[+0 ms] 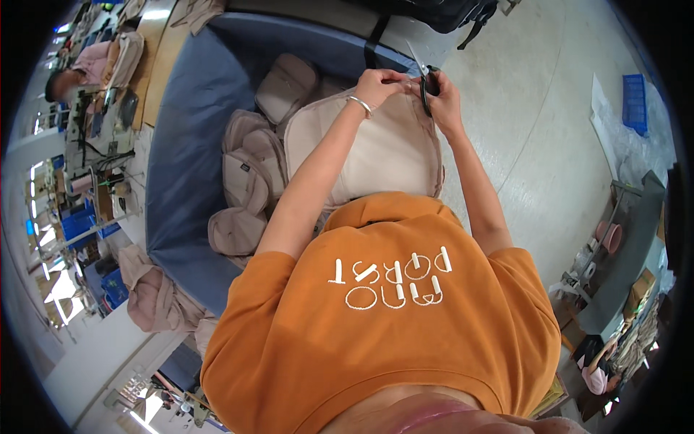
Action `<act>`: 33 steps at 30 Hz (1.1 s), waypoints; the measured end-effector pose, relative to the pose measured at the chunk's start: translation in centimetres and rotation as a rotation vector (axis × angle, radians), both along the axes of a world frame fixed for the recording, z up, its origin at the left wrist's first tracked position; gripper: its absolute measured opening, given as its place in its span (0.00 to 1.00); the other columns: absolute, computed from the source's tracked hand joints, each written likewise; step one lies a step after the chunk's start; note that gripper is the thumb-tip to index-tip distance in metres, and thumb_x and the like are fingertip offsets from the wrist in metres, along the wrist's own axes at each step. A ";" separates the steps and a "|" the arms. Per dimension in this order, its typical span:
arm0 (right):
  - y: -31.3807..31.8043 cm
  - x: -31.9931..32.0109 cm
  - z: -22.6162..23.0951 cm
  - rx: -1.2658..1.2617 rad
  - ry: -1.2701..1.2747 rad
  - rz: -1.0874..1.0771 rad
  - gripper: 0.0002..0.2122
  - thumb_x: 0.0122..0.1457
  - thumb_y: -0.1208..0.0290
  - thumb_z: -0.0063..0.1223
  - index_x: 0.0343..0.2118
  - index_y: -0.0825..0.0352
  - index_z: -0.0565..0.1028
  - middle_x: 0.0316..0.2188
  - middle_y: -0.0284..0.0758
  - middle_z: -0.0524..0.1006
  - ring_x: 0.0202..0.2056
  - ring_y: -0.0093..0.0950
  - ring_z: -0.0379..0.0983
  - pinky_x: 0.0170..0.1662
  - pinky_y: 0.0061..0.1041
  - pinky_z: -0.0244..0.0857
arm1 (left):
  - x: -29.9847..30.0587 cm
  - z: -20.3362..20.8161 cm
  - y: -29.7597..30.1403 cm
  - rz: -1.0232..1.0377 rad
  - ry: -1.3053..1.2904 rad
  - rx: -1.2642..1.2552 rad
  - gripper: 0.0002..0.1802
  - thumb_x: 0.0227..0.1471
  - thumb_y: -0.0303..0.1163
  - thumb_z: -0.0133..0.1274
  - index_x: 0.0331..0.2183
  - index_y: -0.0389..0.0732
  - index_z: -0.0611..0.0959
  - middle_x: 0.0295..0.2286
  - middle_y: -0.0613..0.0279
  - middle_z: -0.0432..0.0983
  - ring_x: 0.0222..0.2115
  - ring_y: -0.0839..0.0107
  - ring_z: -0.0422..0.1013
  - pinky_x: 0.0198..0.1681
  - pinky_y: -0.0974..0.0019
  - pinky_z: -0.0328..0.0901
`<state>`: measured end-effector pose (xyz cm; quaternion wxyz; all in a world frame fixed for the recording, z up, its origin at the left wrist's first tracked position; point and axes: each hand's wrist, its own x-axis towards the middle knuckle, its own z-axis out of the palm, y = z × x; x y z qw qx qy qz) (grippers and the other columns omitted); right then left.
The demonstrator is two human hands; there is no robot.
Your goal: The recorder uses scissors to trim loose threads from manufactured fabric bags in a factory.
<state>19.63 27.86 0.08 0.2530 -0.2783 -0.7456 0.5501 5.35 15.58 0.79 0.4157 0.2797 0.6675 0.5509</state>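
Observation:
A large beige fabric bag piece [369,152] with rounded corners and a piped edge lies in front of me, over the right side of a blue fabric-lined bin [177,145]. My left hand [379,88], with a bangle at its wrist, is closed in a pinch at the piece's far edge. In my right hand [444,101] is a pair of black-handled scissors [424,72], blades pointing up and away. The fingertips of both hands come close together at the far right corner; what lies between them is too small to make out.
Several smaller beige pouches [246,170] are heaped in the bin to the left. Beige fabric [155,289] is piled outside its near left corner. A black bag [441,11] is at the far edge, and a blue crate [634,105] stands at right. A person [90,65] sits far left.

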 end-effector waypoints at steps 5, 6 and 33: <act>0.7 -0.3 0.4 -0.094 -0.077 0.019 0.14 0.46 0.71 0.68 0.32 0.70 0.73 0.23 0.28 0.73 0.26 0.19 0.65 0.32 0.19 0.63 | -0.8 -0.3 -0.2 -0.028 0.060 -0.046 0.12 0.48 0.31 0.62 0.35 0.34 0.85 0.31 0.65 0.81 0.32 0.79 0.73 0.40 0.76 0.67; 0.8 -0.4 0.2 -0.342 0.037 0.036 0.14 0.45 0.73 0.68 0.31 0.69 0.73 0.23 0.27 0.73 0.26 0.18 0.66 0.32 0.17 0.63 | -0.9 -0.5 -0.1 -0.045 -0.037 -0.025 0.13 0.48 0.32 0.62 0.35 0.34 0.85 0.31 0.66 0.80 0.32 0.80 0.73 0.40 0.77 0.66; 0.7 1.1 0.6 -0.331 0.018 0.096 0.15 0.48 0.75 0.66 0.37 0.70 0.73 0.31 0.29 0.76 0.32 0.17 0.70 0.39 0.16 0.64 | 1.8 -0.1 0.8 0.077 0.015 0.171 0.16 0.35 0.18 0.63 0.33 0.36 0.81 0.28 0.69 0.75 0.28 0.82 0.69 0.34 0.77 0.68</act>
